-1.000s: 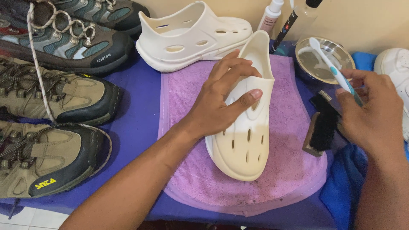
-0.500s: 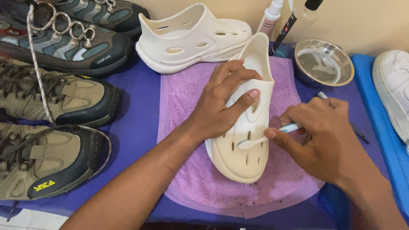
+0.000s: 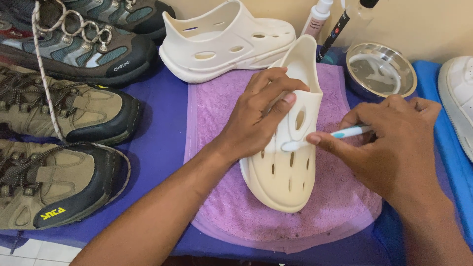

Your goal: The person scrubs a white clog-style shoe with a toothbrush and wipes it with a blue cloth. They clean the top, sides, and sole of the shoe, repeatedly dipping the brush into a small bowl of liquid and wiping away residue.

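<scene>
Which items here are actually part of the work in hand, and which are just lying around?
In use:
- cream clog, steadied by the left hand
- toothbrush, held in the right hand, head on the clog
- purple towel under the clog

Lying about:
- second clog
- hiking shoes
- metal bowl
- spray bottles
- white shoe

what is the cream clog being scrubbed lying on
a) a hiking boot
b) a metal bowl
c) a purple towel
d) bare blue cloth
c: the cream clog, steadied by the left hand while the right hand works a toothbrush on it, lies on the purple towel.
</scene>
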